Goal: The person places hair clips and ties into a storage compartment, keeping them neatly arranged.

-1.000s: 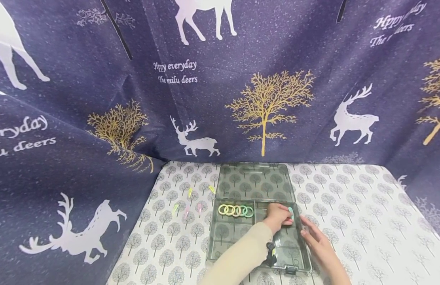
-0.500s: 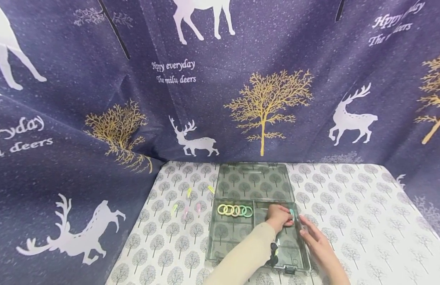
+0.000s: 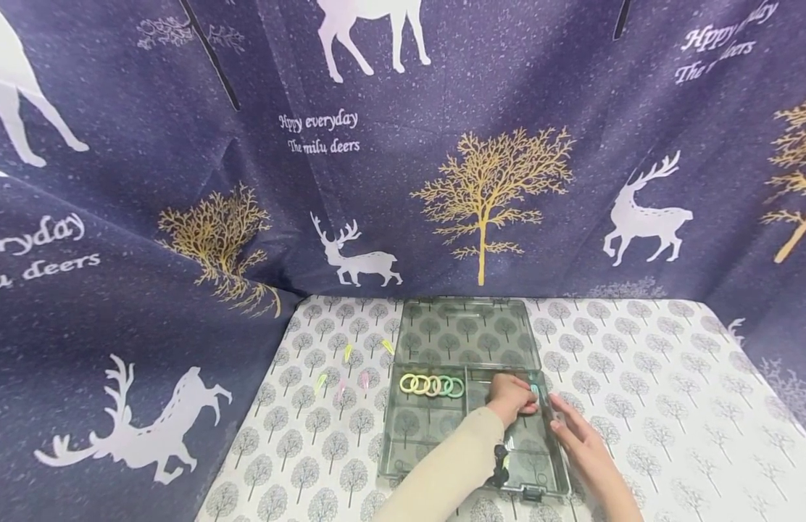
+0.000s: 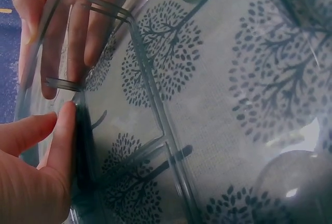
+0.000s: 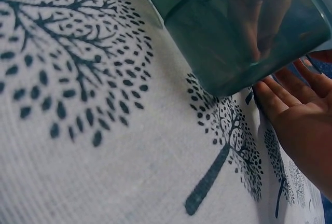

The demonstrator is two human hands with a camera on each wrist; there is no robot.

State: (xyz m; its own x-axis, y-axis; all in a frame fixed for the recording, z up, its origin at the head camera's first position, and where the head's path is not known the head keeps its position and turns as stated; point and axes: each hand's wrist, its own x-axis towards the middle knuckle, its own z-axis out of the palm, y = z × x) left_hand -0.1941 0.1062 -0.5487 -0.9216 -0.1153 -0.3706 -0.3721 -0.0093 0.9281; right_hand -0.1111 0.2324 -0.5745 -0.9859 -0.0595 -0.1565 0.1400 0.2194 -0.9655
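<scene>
Nearest the wearer, a front latch (image 3: pixel 532 494) sits at the edge of the transparent grey box (image 3: pixel 409 420). The beige sleeve (image 3: pixel 442 471) crosses above the compartments; a cuff dragged low could disturb whatever lies beneath it.

The right hand (image 3: pixel 588 446) is outside the box's right wall, fingers extended and gripping nothing. Whether it bears on the wall is unclear; a hard push from there could slide the box over the printed cloth (image 3: pixel 638 413).

The left hand (image 3: pixel 510 396) reaches into the far-right compartment, fingers bent. The small teal piece (image 3: pixel 534 389) is at its fingertips, by the right wall near the rear corner. Whether it is pinched or merely touched cannot be confirmed. A loose hold or a snagged fingertip could leave it crooked.

Overlapping pastel rings (image 3: pixel 432 386) occupy the far-left compartment. Yellow and pink clips (image 3: pixel 366 380) lie on the cloth, left of the box. Beyond, the lid (image 3: pixel 471 333) is folded back; a knock could swing it forward.
</scene>
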